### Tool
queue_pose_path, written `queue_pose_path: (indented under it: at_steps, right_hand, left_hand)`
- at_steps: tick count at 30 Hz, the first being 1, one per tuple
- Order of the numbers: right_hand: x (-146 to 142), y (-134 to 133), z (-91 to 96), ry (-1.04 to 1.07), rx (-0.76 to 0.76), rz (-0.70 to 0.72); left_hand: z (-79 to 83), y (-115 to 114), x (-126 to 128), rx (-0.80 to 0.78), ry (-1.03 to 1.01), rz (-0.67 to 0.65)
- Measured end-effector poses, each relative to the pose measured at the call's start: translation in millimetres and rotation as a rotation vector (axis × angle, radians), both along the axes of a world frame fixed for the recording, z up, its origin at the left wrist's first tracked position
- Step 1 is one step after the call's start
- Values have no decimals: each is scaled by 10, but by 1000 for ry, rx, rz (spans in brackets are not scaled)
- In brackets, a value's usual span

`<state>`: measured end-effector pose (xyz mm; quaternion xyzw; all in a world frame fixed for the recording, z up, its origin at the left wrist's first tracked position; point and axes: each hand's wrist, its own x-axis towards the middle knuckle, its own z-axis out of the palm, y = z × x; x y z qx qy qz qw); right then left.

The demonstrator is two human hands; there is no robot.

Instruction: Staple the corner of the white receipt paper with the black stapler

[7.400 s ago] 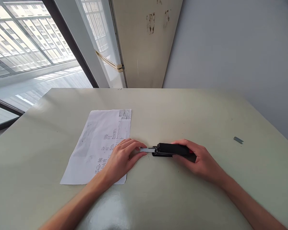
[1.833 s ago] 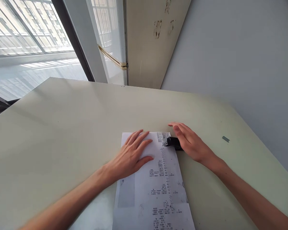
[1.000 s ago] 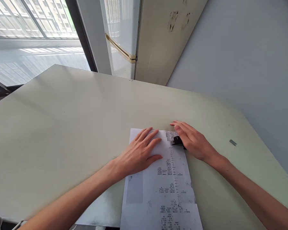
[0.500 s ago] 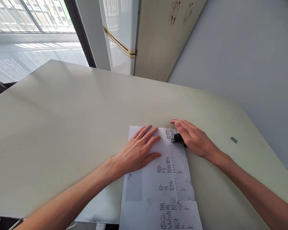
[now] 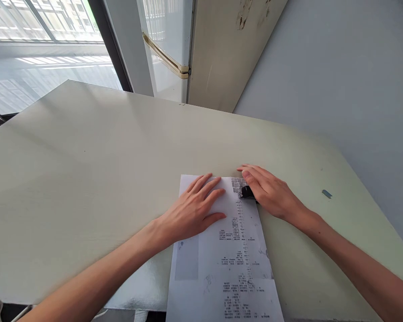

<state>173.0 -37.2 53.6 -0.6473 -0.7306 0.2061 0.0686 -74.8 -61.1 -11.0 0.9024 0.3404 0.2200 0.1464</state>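
A sheet of printed paper (image 5: 215, 264) lies on the table, its lower end running out of the bottom of the view. My left hand (image 5: 201, 205) rests flat on its upper left part, fingers spread. At the upper right edge of the sheet, a small black stapler (image 5: 246, 192) reaches over the print with its front end. My right hand (image 5: 272, 190) is closed over the stapler's rear, which the palm and thumb hide. Its fingertips extend beyond the far side of the stapler.
The pale table (image 5: 121, 147) spreads around the paper. A small grey strip (image 5: 327, 193) lies to the right. Beyond the far edge stands a refrigerator (image 5: 168, 53), with a wall (image 5: 349, 71) on the right and a window at the far left.
The view has shifted slightly. My right hand and the stapler sit a touch further left over the paper; my left hand stays in place on the sheet.
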Motion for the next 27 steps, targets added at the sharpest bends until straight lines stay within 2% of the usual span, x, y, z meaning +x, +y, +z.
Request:
queue_pose_path:
  at_steps: [27]
  right_hand:
    - [-103, 9, 50, -27, 3, -11]
  left_hand:
    - [5, -12, -5, -22, -38, 9]
